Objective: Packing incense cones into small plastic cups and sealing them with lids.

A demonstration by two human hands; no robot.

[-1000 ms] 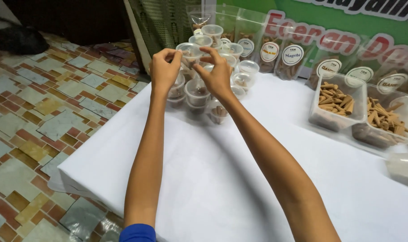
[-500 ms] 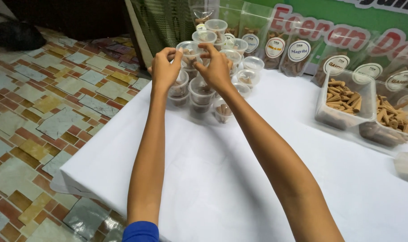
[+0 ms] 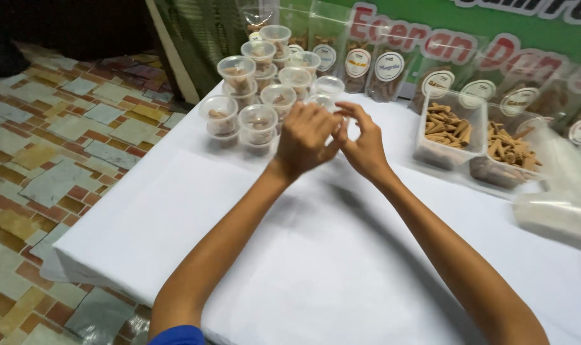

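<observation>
Left hand (image 3: 305,137): centre frame, fingers curled shut, nothing visibly gripped; touching the right hand.
Right hand (image 3: 362,145): fingers loosely bent, empty.
Lidded cups (image 3: 260,83): upper centre, stacked compactly on white surface (image 3: 303,268), just beyond the hands.

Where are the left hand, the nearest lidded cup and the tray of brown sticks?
left hand (image 3: 305,135), head view, back of the hand.
lidded cup (image 3: 258,117), head view, its clear lid.
tray of brown sticks (image 3: 435,154), head view, its near clear wall.
</observation>
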